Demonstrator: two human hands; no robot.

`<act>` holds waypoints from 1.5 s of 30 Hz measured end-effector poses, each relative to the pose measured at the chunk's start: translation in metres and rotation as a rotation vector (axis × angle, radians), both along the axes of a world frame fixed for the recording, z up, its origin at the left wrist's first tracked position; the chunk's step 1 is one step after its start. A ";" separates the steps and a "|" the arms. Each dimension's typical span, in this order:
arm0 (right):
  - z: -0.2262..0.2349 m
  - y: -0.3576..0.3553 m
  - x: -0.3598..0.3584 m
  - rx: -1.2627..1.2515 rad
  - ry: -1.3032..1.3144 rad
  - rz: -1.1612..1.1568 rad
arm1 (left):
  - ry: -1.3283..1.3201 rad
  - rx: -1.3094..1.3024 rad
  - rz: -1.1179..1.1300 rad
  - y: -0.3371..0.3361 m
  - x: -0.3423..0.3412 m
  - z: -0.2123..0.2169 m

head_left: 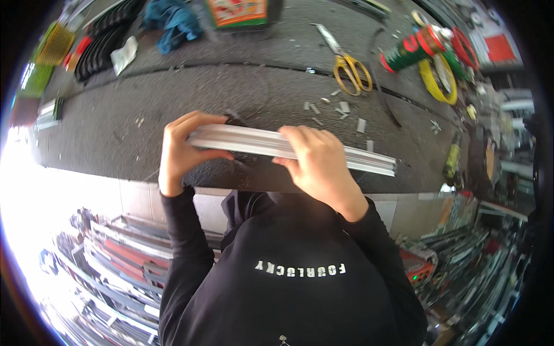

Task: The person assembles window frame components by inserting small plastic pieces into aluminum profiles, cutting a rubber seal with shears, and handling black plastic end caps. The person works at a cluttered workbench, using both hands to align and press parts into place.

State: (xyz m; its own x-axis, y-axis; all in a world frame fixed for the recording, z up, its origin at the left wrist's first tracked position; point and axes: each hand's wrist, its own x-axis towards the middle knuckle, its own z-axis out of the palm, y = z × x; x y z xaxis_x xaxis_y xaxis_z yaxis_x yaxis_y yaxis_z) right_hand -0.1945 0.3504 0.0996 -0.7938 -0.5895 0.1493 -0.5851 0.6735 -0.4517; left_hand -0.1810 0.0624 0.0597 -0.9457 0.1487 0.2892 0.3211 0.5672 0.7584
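Observation:
A silvery-white aluminium profile (254,140), long and grooved, lies across in front of me over the near edge of the workbench, its right end slightly lower. My right hand (318,164) grips it right of its middle, fingers over the top and thumb below. Around its left end curves my left hand (180,149), the index finger along the upper side and the thumb beneath; the palm meets the end. Something dark, hard to make out, shows behind the profile near my left fingertips.
Yellow-handled scissors (352,74) lie on the dark workbench (109,135), near small pale offcuts (344,107). At the far right are a green and red spray can (412,51) and a yellow tape roll (438,81). A blue cloth (172,24) and a tub (238,11) sit at the back.

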 end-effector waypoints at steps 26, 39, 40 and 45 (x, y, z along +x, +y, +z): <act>-0.003 0.019 -0.017 0.035 0.043 0.105 | 0.038 -0.600 -0.246 0.075 -0.017 0.063; -0.004 0.035 -0.023 0.055 -0.025 0.113 | -0.018 -0.611 -0.266 0.076 -0.025 0.065; -0.005 0.035 -0.023 0.062 -0.038 0.118 | -0.019 -0.592 -0.258 0.076 -0.025 0.064; -0.011 0.039 -0.019 -0.009 0.024 0.116 | -0.031 -0.571 -0.258 0.076 -0.023 0.061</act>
State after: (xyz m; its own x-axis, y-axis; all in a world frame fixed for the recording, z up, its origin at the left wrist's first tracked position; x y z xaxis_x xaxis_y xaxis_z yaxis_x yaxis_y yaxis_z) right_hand -0.2139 0.3892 0.0886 -0.7162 -0.6761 0.1732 -0.6700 0.5965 -0.4419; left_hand -0.2038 0.1380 0.1206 -0.8654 0.4962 0.0697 0.4844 0.7928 0.3699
